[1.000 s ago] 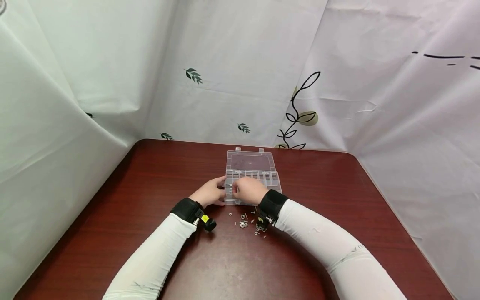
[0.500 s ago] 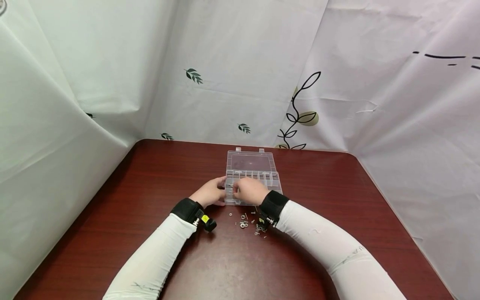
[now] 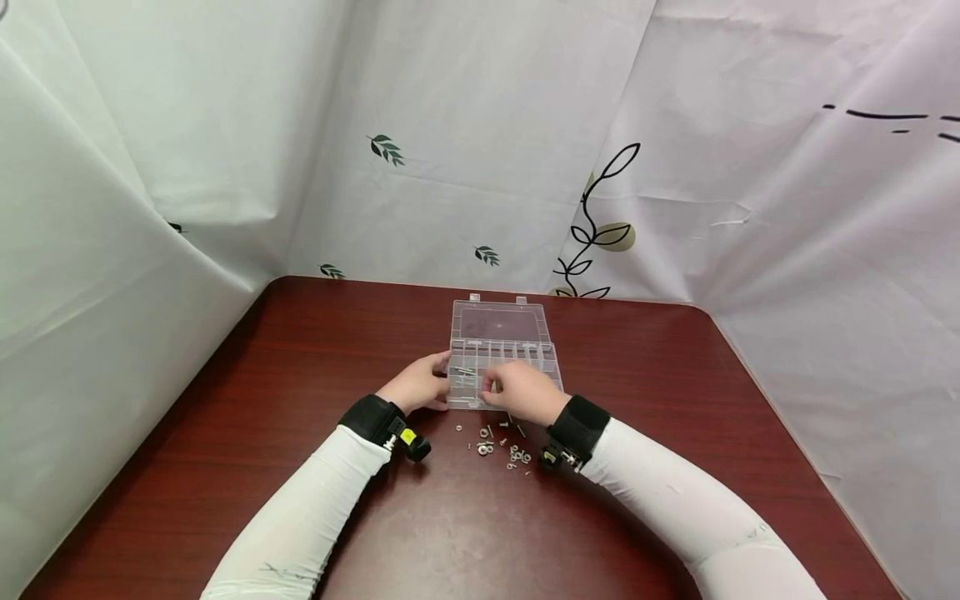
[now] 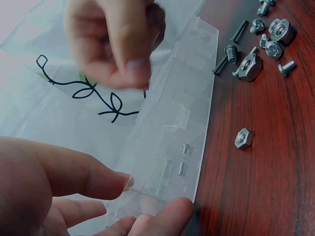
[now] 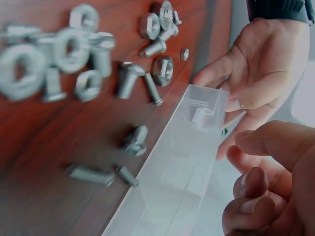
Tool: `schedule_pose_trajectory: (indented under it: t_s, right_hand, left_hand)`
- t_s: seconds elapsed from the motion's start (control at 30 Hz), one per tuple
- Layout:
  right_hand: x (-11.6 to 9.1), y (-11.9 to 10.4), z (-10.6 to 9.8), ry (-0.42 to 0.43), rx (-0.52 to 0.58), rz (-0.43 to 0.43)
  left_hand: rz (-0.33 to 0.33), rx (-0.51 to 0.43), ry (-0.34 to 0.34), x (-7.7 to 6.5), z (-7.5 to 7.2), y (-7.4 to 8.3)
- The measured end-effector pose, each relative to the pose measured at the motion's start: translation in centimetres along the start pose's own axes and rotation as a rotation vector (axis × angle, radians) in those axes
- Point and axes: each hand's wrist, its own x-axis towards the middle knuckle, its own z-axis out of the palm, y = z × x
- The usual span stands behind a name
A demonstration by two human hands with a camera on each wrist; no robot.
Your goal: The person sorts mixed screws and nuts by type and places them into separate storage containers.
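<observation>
A clear plastic compartment box [image 3: 546,354] stands on the table, its lid [image 3: 501,321] folded back. My left hand [image 3: 412,386] grips the box's left end, thumb at one side and fingers at the other. Over the front compartments hovers my right hand [image 3: 528,390], fingers loosely curled; nothing shows between them in the right wrist view. Several screws [image 3: 465,372] lie in the left compartments. In front of the box are loose metal screws and nuts, among them a hex nut [image 4: 243,138] by itself and a screw [image 5: 129,78].
The dark red wooden table [image 3: 345,329] reaches out on both sides of the box. White curtains [image 3: 450,192] with leaf prints hang behind and beside it. Black wrist straps [image 3: 579,425] with small cameras sit close to the loose hardware.
My right hand has drawn back to the right from the left compartments, and the screw it pinched now lies there. My left hand has stayed at the box's end.
</observation>
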Motion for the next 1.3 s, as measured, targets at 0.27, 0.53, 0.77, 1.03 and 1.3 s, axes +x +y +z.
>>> schedule_pose_trajectory:
  t_s: [0.27, 0.53, 0.77, 1.03, 1.3]
  right_hand:
    - [-2.8, 1.4, -0.2, -0.009, -0.084, 0.055]
    - [-4.9, 2.3, 0.4, -0.078, -0.089, 0.086]
    - [-5.3, 2.7, 1.1, -0.080, -0.102, 0.086]
    - [-5.3, 2.9, 1.4, -0.043, -0.136, 0.065]
    - [-5.5, 2.7, 1.4, -0.038, -0.155, 0.070]
  left_hand:
    - [-0.007, -0.006, -0.012, 0.0, -0.1, 0.0]
    - [0.003, 0.004, 0.016, -0.1, 0.0, 0.0]
    - [-0.003, -0.007, 0.010, 0.0, 0.1, 0.0]
    - [0.007, 0.003, 0.009, 0.0, 0.1, 0.1]
    - [0.014, 0.002, 0.015, -0.1, 0.2, 0.0]
